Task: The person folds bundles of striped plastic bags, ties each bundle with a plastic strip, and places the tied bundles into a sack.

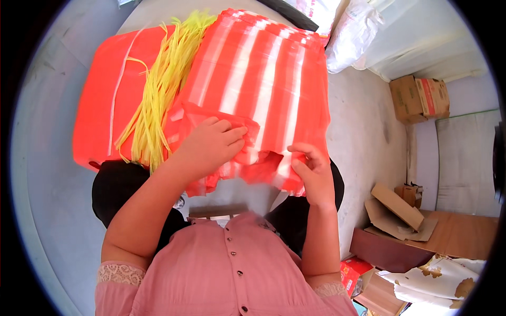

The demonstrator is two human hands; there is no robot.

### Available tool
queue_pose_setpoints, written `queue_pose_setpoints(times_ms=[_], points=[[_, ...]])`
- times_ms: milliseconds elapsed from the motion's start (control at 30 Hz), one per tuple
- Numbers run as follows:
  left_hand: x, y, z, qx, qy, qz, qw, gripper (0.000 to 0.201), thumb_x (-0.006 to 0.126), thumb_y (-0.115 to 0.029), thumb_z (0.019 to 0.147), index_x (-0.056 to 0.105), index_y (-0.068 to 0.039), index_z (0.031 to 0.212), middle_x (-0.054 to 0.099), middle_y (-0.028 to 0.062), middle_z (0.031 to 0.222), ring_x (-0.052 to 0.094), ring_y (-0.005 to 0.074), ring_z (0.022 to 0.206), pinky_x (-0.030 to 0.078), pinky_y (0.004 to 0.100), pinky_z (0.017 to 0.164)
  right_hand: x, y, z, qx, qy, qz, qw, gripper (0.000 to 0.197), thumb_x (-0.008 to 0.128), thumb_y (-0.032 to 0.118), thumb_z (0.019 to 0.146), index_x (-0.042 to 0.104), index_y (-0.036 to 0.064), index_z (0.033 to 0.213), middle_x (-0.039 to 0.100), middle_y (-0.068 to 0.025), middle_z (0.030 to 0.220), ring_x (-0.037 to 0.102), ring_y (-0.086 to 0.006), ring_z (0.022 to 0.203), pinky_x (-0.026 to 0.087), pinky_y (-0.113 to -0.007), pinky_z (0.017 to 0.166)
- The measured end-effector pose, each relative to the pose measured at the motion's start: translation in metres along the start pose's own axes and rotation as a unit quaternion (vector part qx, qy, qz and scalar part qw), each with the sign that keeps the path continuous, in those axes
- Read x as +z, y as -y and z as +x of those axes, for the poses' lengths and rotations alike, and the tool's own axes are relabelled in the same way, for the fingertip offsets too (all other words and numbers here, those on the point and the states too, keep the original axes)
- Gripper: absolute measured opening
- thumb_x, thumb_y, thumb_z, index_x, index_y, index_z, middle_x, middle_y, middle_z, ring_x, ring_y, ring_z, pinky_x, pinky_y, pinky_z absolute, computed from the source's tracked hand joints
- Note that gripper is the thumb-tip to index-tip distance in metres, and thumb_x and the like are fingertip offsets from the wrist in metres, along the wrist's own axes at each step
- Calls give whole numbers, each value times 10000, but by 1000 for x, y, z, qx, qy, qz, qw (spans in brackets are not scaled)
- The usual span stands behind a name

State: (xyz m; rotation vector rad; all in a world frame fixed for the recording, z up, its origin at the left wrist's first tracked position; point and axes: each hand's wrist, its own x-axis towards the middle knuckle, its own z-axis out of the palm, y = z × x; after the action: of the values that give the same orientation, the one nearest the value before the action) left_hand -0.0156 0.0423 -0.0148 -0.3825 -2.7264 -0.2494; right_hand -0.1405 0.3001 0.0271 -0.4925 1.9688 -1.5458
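A thick stack of red-and-white striped plastic bags (269,79) lies across my lap. My left hand (213,141) rests on its near part with curled fingers, holding a folded flap of the top bag. At the near right edge my right hand (314,171) has thumb and forefinger bent around the bag's crumpled edge. Between the hands the near edge hangs loose and is blurred. A bunch of yellow plastic strips (166,87) lies along the stack's left side. Beyond it is a large red plastic bundle (108,100) with a pale string across it.
A white sack (354,34) stands past the stack's far right corner. Further right are a cardboard box (416,99) by the wall and a wooden bench (458,231) bearing an opened carton (392,216). A red box (356,274) and patterned cloth (432,282) lie at lower right.
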Motion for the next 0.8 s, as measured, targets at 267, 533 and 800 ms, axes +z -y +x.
queue_pose_setpoints(times_ms=[267, 533, 800], points=[[-1, -3, 1, -17, 9, -34, 999, 262, 630, -146, 816, 709, -69, 1054, 666, 46, 1289, 604, 218, 1060, 481, 387, 942, 26, 10, 62, 96, 95, 85, 987, 321, 467, 51, 1033, 582, 5, 1329, 655, -64, 1226, 605, -125, 1058, 503, -267, 892], [1, 1, 0, -7, -28, -35, 999, 176, 644, -173, 806, 710, -89, 946, 683, 68, 1223, 602, 203, 1004, 481, 367, 894, 39, 9, 68, 52, 120, 3, 991, 366, 618, -29, 929, 589, -27, 1294, 681, -76, 1098, 634, -104, 881, 536, -267, 748], [-6, -3, -2, -42, 20, -76, 996, 246, 638, -137, 793, 687, -62, 1023, 678, 71, 1088, 652, 258, 995, 533, 387, 869, 56, 17, 77, -11, 71, -132, 989, 228, 709, 51, 901, 684, -35, 1111, 678, -46, 934, 623, -101, 812, 523, -266, 710]])
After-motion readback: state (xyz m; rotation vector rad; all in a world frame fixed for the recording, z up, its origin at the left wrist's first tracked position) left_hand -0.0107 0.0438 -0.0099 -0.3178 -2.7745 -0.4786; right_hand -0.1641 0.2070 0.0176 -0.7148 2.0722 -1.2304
